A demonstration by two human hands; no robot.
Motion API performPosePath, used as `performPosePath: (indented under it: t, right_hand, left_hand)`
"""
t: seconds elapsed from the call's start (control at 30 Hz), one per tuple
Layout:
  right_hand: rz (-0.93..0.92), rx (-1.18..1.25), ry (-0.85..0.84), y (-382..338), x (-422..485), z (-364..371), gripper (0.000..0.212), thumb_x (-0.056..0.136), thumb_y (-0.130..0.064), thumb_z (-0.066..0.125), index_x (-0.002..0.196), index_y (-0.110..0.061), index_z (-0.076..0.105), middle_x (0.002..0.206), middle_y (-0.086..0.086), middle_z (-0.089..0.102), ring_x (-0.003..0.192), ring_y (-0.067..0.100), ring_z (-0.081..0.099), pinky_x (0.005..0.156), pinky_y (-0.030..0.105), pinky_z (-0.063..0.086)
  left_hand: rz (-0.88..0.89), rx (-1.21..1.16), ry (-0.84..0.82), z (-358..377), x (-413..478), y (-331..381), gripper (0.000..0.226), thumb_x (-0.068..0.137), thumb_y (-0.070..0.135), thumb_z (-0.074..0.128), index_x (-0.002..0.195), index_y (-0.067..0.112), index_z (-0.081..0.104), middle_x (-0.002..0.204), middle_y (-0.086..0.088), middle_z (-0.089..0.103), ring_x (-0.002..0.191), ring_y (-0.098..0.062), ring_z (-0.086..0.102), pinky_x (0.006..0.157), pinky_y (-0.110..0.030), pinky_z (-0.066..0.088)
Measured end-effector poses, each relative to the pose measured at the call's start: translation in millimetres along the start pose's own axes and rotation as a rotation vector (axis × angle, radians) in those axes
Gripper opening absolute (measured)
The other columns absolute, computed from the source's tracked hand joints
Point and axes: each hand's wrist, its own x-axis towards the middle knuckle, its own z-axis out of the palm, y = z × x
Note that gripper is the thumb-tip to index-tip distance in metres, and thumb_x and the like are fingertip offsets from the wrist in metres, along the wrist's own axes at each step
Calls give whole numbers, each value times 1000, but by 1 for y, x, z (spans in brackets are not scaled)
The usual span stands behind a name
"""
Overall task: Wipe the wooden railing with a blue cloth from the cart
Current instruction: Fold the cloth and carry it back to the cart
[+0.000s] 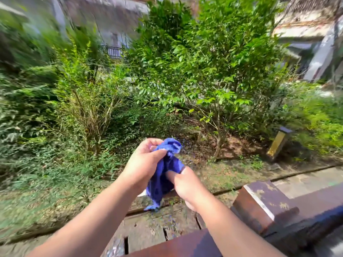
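Note:
A crumpled blue cloth [167, 171] hangs in the air between both my hands, out beyond the railing. My left hand [143, 162] pinches its upper part. My right hand [187, 184] grips its lower right side, fingers pressed into the fabric. The dark brown wooden railing [185, 245] runs along the bottom of the view beneath my forearms, with a thick square post [259, 203] at the right. The cloth is clear of the railing. No cart is in view.
Beyond the railing lie weathered planks [144, 232], a narrow strip of ground and dense green shrubs [204, 71]. A low yellow-sided garden lamp post [278, 143] stands at the right. Buildings show behind the foliage.

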Motion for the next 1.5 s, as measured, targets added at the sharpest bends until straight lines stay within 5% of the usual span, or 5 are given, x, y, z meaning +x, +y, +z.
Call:
performPosePath:
  t: [0.4,0.77,1.0,1.37,1.5]
  right_hand:
    - [-191,-260,503,-85,-64,-175,18,99,-4,57,103,-16,70,81,1,72,60,11,68,46,29,56]
    - [-123,-211,1171,-74,-356,-326,33,92,6,65,120,-11,60,91,1,72,70,0,66,63,20,53]
    - [83,-275,1394,-29,-539,-355,40,92,-18,78,127,-17,60,116,7,75,103,21,72,96,46,55]
    - [98,-214,2095,-4,-752,-338,14,79,-13,58,78,-23,68,67,-9,68,57,5,56,50,19,41]
    - [251,-270,2169,-5,-788,-299,20,80,-11,72,96,-22,69,83,-6,74,65,6,62,60,25,49]
  left_hand:
    - [328,806,-368,112,52,-9,45,78,27,78,112,45,54,82,13,70,62,3,63,55,-17,47]
    - [267,264,-1083,436,-110,-15,37,63,35,78,91,24,55,85,-8,73,69,-25,64,70,-50,54]
    - [78,-3,-1508,557,-285,-3,19,79,12,68,90,0,58,76,-27,60,73,-26,57,68,-39,43]
    - [594,491,-1826,648,-472,-77,79,41,63,75,116,50,53,118,5,51,85,-8,59,70,-26,50]
    - [340,204,-2235,648,-542,-76,59,66,36,87,112,54,54,101,22,66,81,-5,71,57,-21,54]
